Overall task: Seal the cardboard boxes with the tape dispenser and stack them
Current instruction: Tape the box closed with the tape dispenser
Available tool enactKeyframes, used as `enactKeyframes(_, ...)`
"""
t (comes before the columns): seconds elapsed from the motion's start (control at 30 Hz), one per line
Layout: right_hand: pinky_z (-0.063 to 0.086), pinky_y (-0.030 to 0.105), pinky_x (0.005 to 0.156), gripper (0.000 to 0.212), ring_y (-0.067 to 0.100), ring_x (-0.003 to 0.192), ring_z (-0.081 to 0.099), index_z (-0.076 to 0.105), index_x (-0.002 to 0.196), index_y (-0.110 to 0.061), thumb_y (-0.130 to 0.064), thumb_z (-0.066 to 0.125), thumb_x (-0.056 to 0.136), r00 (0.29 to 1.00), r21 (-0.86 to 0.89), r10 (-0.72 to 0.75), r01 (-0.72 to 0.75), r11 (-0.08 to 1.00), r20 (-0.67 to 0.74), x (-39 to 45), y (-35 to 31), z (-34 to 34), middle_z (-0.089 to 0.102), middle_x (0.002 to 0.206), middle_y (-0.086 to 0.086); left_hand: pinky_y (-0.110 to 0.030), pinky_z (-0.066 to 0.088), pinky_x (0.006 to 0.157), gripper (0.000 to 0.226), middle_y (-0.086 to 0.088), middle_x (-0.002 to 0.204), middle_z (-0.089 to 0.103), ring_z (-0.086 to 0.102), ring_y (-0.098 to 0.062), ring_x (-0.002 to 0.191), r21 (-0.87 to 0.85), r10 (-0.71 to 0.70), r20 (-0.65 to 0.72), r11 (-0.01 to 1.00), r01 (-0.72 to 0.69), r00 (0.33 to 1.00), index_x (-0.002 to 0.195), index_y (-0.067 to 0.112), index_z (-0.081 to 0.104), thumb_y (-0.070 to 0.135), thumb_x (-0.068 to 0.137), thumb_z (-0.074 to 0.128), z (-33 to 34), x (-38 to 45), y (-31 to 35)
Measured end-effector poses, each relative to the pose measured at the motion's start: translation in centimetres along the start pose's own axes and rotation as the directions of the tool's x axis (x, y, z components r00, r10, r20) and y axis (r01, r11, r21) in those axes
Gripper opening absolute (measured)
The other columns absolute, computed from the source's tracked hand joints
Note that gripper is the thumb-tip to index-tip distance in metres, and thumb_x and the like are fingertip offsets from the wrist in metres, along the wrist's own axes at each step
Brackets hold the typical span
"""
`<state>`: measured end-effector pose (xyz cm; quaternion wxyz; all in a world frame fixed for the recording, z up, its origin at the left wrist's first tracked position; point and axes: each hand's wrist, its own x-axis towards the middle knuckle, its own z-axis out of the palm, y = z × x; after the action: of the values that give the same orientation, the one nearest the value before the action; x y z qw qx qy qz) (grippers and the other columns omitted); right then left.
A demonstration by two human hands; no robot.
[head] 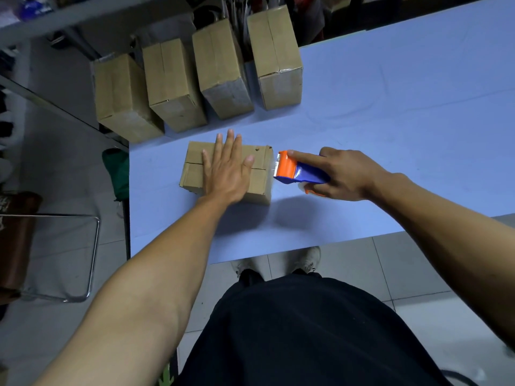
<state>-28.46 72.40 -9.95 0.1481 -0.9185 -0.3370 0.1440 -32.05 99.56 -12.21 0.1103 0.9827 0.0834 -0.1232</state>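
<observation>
Box being sealed: a small cardboard box (pixel 195 174) is lying flat on the blue counter (pixel 390 107), close to the counter's left end and near its front edge; its top flaps are lying closed, with the seam between them running lengthwise and showing bare cardboard on either side of the palm.
Box contents: cannot tell, since the flaps are covering the inside.
Left hand (pixel 227 168): is lying flat on top of the box, fingers straight and spread, pressing the flaps down, gripping nothing.
Right hand (pixel 345 174): is gripping the tape dispenser (pixel 298 171), fingers curled round its blue body and the index finger stretching along the orange head.
Tape dispenser: is meeting the right end of the box, orange head foremost, with a short stretch of clear tape showing at that top edge.
Row of boxes: four more cardboard boxes (pixel 220 71) are standing on end beyond the box, side by side, at the counter's far left corner; all are closed, so their contents are not showing.
Beside the counter: a metal-framed stool (pixel 92 257) is standing on the tiled floor, left of the box.
</observation>
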Motion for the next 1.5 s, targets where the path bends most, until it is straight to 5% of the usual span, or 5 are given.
enactKeyframes(0.67, 0.036, 0.030, 0.067, 0.069, 0.032, 0.092, 0.061, 0.014, 0.153, -0.053, -0.047, 0.051, 0.095, 0.987, -0.150, 0.120, -0.103, 0.983, 0.107, 1.6, -2.0, 1.5, 0.055, 0.112, 0.009, -0.065, -0.006, 0.116, 0.047, 0.004, 0.166, 0.015, -0.003, -0.019, 0.154, -0.046, 0.048, -0.006, 0.998, -0.048, 0.999, 0.153, 0.024, 0.032, 0.032, 0.106, 0.030, -1.1, 0.0, 2.0)
enactKeyframes(0.8, 0.034, 0.031, 0.066, 0.068, 0.031, 0.089, 0.062, 0.018, 0.152, -0.053, -0.050, 0.051, 0.093, 0.987, -0.172, 0.121, -0.102, 0.980, 0.105, 1.8, -2.5, 1.0, 0.057, 0.109, 0.007, -0.065, -0.009, 0.115, 0.061, 0.004, 0.167, 0.009, -0.009, -0.019, 0.154, 0.013, 0.083, 0.008, 0.996, -0.083, 0.997, 0.157, 0.022, 0.024, 0.052, 0.104, 0.029, -0.1, -0.3, 3.3)
enactKeyframes(1.03, 0.033, 0.031, 0.066, 0.054, 0.032, 0.092, 0.063, 0.043, 0.139, -0.046, -0.066, 0.049, 0.090, 0.987, -0.214, 0.133, -0.111, 0.970, 0.091, 3.3, -4.6, -1.0, 0.066, 0.104, 0.007, -0.071, -0.003, 0.113, 0.059, 0.003, 0.164, 0.018, -0.006, -0.023, 0.154, 0.057, 0.070, -0.007, 0.996, -0.070, 0.998, 0.151, 0.025, 0.030, 0.051, 0.099, 0.038, 0.3, 0.1, 3.5)
enactKeyframes(1.37, 0.038, 0.029, 0.069, 0.043, 0.026, 0.084, 0.056, 0.063, 0.119, -0.039, -0.063, 0.055, 0.084, 0.904, -0.353, 0.211, -0.072, 0.933, 0.373, 6.9, -6.6, -1.0, 0.054, 0.086, -0.001, -0.073, 0.000, 0.113, 0.051, 0.004, 0.152, 0.034, 0.003, -0.024, 0.153, 0.032, 0.039, -0.021, 0.999, -0.038, 0.999, 0.141, 0.025, 0.040, 0.045, 0.095, 0.046, 0.3, 0.2, 4.1)
enactKeyframes(1.5, 0.035, 0.031, 0.070, 0.044, 0.026, 0.089, 0.056, 0.056, 0.128, -0.047, -0.064, 0.053, 0.087, 0.900, -0.303, 0.257, -0.150, 0.941, 0.351, 6.1, -5.3, -0.4, 0.055, 0.093, -0.001, -0.071, 0.001, 0.113, 0.053, 0.004, 0.148, 0.038, 0.007, -0.023, 0.152, 0.019, 0.012, -0.019, 1.000, -0.011, 1.000, 0.137, 0.026, 0.044, 0.044, 0.088, 0.054, 0.3, 0.6, 3.8)
